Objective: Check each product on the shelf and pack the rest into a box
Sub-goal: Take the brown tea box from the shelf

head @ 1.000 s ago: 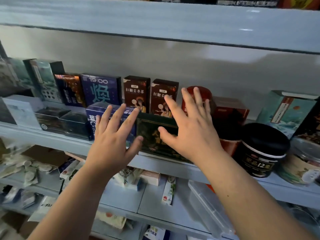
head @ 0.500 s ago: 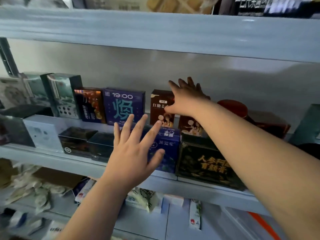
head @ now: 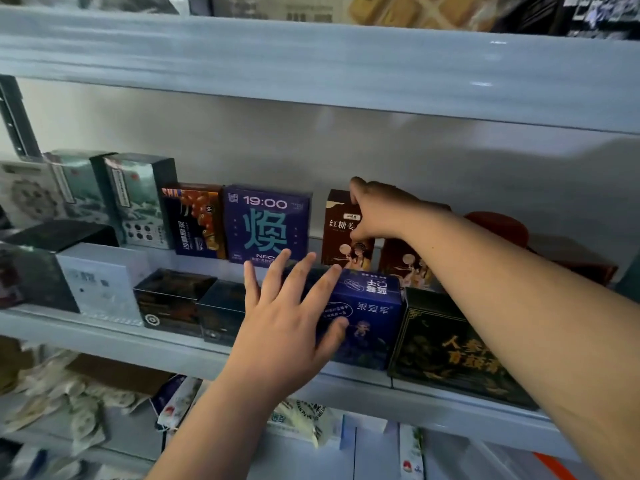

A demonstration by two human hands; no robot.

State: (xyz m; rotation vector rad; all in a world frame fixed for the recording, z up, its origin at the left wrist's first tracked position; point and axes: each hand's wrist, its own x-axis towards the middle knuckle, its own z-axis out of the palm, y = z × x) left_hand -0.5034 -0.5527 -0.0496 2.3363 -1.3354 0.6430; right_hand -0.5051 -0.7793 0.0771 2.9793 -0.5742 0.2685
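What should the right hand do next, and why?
Probably draw the brown tea box forward out of the back row for checking: the right hand pinches its top, and the left hand is open in front of the blue box, holding nothing.

Pale grey shelf board spans frame top; plain grey back panel beneath; glare upper right.

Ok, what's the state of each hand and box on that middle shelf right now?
right hand: grips the brown tea box at its top
brown tea box: upright, back row, closed
left hand: open, fingers spread, in front of the blue box
blue box: upright, front row, closed
purple box: upright, back row, untouched
dark green box: upright, front edge
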